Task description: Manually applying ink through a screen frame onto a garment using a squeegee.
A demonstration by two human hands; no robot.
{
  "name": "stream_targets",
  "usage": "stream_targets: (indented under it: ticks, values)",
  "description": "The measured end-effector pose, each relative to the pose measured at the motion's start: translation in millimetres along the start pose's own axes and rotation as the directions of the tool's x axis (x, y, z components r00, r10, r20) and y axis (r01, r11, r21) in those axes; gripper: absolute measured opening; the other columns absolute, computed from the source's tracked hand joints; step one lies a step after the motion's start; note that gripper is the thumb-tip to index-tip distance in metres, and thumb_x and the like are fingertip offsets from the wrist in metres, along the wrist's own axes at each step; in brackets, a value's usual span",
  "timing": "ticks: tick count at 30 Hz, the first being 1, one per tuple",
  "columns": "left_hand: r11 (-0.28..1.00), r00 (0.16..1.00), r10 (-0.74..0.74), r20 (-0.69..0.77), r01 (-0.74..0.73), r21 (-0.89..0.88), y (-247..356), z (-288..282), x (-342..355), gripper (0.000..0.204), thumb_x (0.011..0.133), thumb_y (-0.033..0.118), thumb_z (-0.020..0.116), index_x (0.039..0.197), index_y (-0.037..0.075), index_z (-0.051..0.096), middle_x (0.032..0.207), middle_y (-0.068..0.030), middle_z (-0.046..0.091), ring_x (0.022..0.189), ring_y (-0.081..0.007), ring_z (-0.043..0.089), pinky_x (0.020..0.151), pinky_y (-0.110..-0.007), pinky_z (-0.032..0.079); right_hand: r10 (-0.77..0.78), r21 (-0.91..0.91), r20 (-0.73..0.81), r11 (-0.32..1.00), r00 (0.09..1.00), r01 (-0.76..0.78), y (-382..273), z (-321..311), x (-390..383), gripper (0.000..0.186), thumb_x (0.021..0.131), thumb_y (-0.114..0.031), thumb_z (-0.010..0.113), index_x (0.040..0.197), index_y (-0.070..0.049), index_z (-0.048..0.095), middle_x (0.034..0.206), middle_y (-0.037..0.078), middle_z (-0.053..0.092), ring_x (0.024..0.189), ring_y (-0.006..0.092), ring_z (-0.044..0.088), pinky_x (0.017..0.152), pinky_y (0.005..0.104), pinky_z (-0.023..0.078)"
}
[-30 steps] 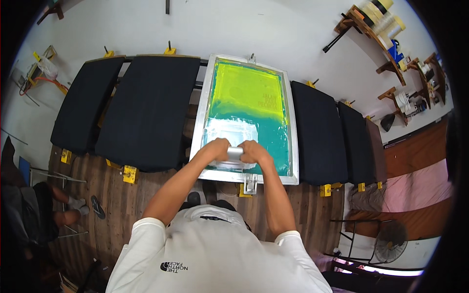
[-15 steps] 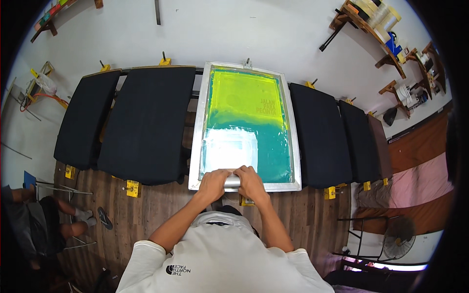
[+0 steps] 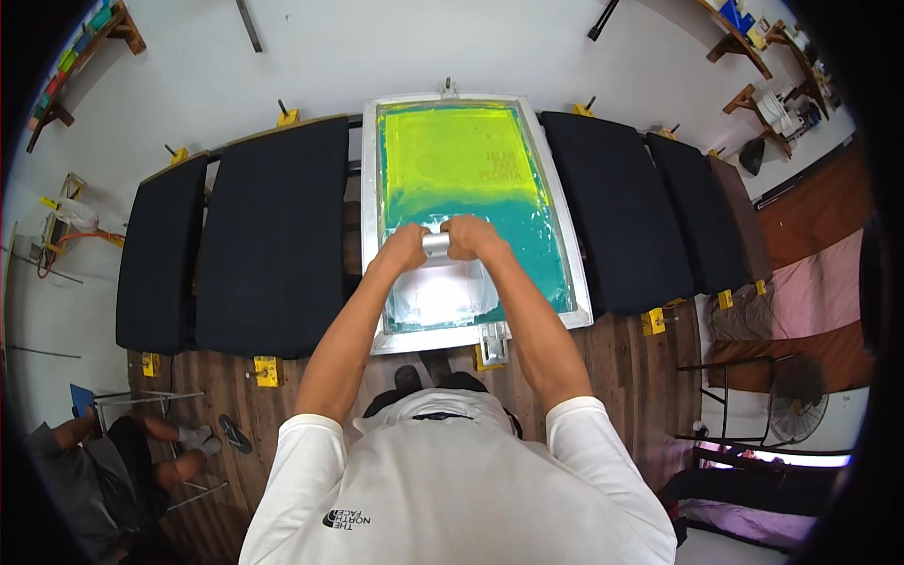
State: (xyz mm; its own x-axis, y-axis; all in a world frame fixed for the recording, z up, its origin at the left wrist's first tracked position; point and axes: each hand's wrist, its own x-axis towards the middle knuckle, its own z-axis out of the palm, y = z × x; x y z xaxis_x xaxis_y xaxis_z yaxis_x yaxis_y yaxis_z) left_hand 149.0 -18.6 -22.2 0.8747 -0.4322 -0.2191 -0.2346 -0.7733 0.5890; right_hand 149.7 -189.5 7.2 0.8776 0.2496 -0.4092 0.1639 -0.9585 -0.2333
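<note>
The tabletop (image 3: 273, 235) is made up of separate boards (image 3: 160, 254), set in a row from left to right. Black cloth (image 3: 617, 217) is spread over two at the left and two at the right; the rightmost board (image 3: 742, 212) is covered in brown. Between the black pairs, a metal-framed screen (image 3: 370, 188) is laid, by which whatever lies under it is hidden. Below, a planked floor (image 3: 621, 377) is seen, with a dark sandal (image 3: 234, 435) placed at the near left.
</note>
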Motion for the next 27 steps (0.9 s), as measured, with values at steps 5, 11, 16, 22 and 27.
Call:
stream_targets:
  ticks: [5, 11, 16, 22, 27]
  values:
    - [0.999, 0.999, -0.032, -0.021, 0.031, -0.028, 3, 0, 2, 0.036, 0.070, -0.005, 0.063, 0.103, 0.007, 0.074, 0.097, -0.0254, 0.070, 0.095, -0.0399, 0.068, 0.085, -0.044, 0.054, 0.058, -0.021, 0.038, 0.998, 0.998, -0.057, -2, -3, 5, 0.036, 0.071, -0.016, 0.067, 0.107, -0.016, 0.074, 0.105, 0.013, 0.072, 0.098, 0.0318, 0.069, 0.085, 0.0415, 0.056]
    - [0.999, 0.999, -0.044, -0.026, 0.044, -0.005, 5, 8, -11, 0.037, 0.071, -0.006, 0.064, 0.104, 0.008, 0.074, 0.097, -0.0237, 0.071, 0.095, -0.0389, 0.068, 0.084, -0.044, 0.055, 0.101, 0.034, 0.017, 0.994, 0.995, -0.101, -12, 2, -12, 0.035, 0.071, -0.012, 0.068, 0.105, -0.017, 0.073, 0.103, 0.013, 0.073, 0.097, 0.0314, 0.069, 0.084, 0.0415, 0.057]
    - [0.999, 0.991, -0.014, -0.132, 0.018, 0.032, 10, 25, -32, 0.040, 0.070, -0.006, 0.065, 0.106, 0.011, 0.074, 0.094, -0.0225, 0.071, 0.091, -0.0386, 0.069, 0.083, -0.044, 0.055, 0.094, 0.066, -0.054, 0.994, 0.994, -0.090, -10, 22, -33, 0.038, 0.070, -0.010, 0.069, 0.107, -0.016, 0.072, 0.102, 0.012, 0.073, 0.096, 0.0311, 0.070, 0.083, 0.0413, 0.057]
    - [1.000, 0.992, -0.012, -0.126, 0.013, 0.007, 19, 31, -61, 0.040, 0.071, -0.006, 0.065, 0.106, 0.011, 0.074, 0.093, -0.0222, 0.071, 0.091, -0.0385, 0.069, 0.083, -0.044, 0.055, 0.082, 0.088, -0.094, 0.993, 0.992, -0.074, -17, 33, -59, 0.041, 0.066, -0.004, 0.063, 0.105, -0.012, 0.072, 0.094, 0.017, 0.072, 0.089, 0.0351, 0.069, 0.081, 0.0428, 0.057]
    - [0.999, 0.995, -0.006, -0.099, 0.010, 0.040, 23, 39, -77, 0.040, 0.072, -0.006, 0.064, 0.107, 0.011, 0.073, 0.095, -0.0223, 0.071, 0.092, -0.0385, 0.069, 0.085, -0.044, 0.055, 0.074, 0.094, -0.106, 0.993, 0.992, -0.064, -22, 40, -78, 0.039, 0.067, -0.004, 0.063, 0.104, -0.012, 0.072, 0.092, 0.018, 0.072, 0.089, 0.0355, 0.069, 0.081, 0.0432, 0.056]
